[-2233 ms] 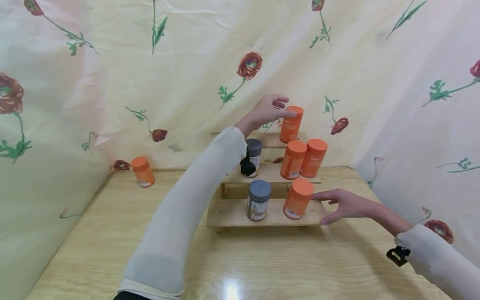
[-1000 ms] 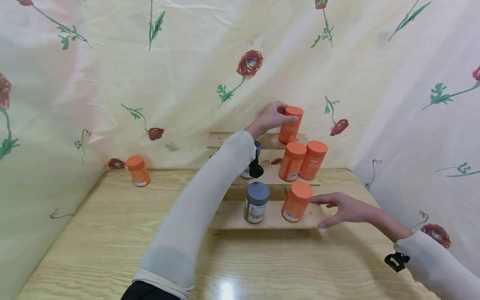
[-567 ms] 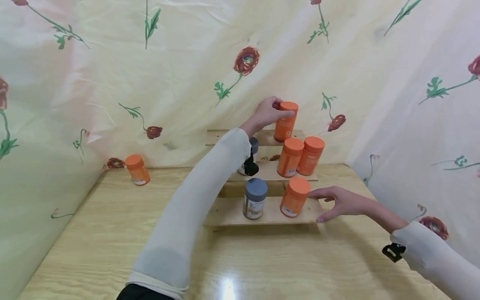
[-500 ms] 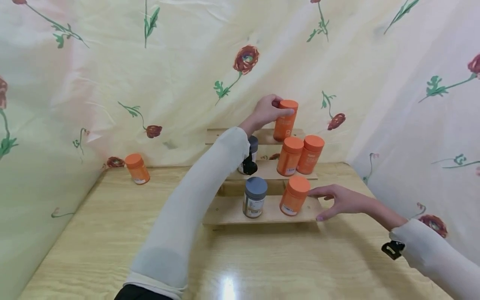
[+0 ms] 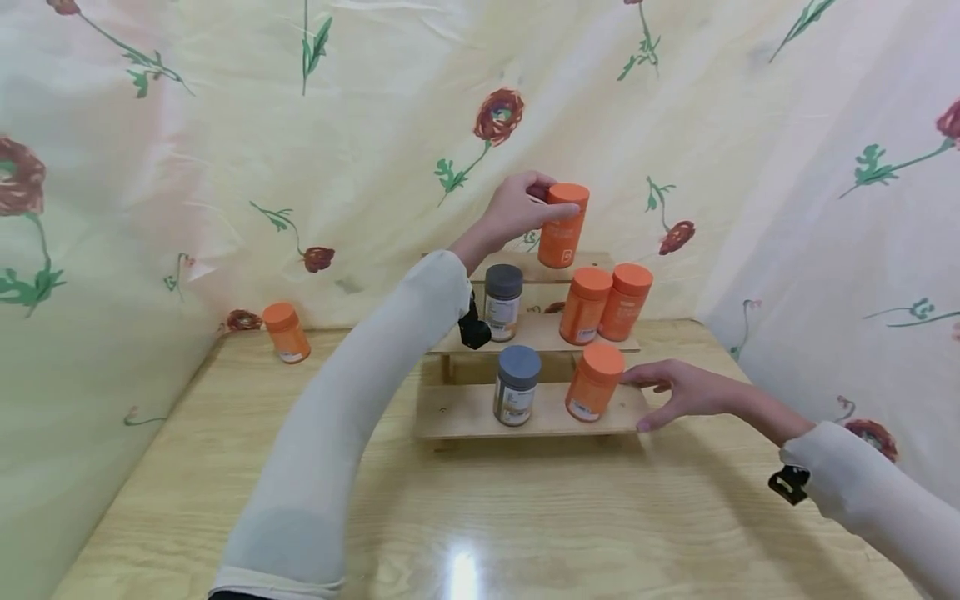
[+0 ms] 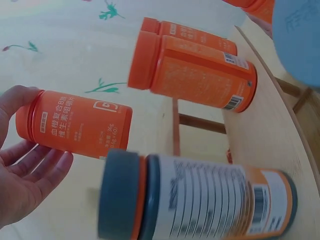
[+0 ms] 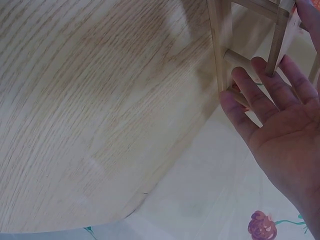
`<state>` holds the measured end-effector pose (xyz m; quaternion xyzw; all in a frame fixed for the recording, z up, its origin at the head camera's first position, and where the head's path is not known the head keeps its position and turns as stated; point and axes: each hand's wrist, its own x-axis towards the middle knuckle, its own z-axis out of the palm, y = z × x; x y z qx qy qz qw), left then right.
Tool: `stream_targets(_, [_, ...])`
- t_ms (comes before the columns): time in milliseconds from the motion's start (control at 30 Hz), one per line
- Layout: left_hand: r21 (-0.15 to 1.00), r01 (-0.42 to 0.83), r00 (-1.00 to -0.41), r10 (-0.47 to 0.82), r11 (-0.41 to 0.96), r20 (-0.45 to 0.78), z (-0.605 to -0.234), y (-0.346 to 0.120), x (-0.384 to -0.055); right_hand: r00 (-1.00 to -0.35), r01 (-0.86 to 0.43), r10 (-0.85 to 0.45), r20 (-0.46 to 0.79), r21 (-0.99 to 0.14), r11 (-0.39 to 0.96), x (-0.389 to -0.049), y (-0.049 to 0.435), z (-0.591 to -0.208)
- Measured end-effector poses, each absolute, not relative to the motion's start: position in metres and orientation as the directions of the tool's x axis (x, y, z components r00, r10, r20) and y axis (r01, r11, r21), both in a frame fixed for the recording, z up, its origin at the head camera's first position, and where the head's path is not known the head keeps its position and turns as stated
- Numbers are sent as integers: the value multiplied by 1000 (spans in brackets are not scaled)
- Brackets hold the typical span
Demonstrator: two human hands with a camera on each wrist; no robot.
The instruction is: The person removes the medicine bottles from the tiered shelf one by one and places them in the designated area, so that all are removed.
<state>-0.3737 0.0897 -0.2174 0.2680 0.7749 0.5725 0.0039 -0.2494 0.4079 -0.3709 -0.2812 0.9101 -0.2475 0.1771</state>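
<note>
My left hand [image 5: 516,205] grips an orange supplement bottle [image 5: 560,242] by its cap end, thumb in front and fingers behind. In the left wrist view the base of this bottle [image 6: 112,127] stands apart from the top shelf. My right hand [image 5: 690,392] holds the right end of the lowest shelf of a three-tier wooden rack [image 5: 461,412], thumb at the front edge. Its fingers [image 7: 250,92] reach along the rack's end frame in the right wrist view. Two orange bottles [image 5: 582,312] and a dark-capped bottle [image 5: 502,308] stand on the middle shelf.
On the lowest shelf stand a blue-grey-capped bottle [image 5: 517,392] and an orange bottle [image 5: 594,387]. Another orange bottle [image 5: 287,335] is at the back left of the wooden table [image 5: 225,433]. A flowered cloth [image 5: 390,150] hangs around the back and sides.
My left hand has closed around the orange bottle on the top shelf, then lifted it slightly and moved it left. The right hand keeps its place at the rack's end.
</note>
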Motion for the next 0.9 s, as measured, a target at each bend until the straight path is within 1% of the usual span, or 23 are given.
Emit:
stream_targets(333, [887, 440, -845, 400, 141, 355, -207, 40, -373, -778, -414, -597, -195, -556, 721, -249, 407, -367])
stream_targets(633, [906, 413, -873, 326, 96, 363, -205, -6, -376, -778, -414, -595, -199, -550, 725, -248, 406, -367])
stream_targets(900, [927, 354, -910, 278, 126, 309, -214, -49, -378, -762, -436, -620, -187, -559, 705, -247, 405, -365])
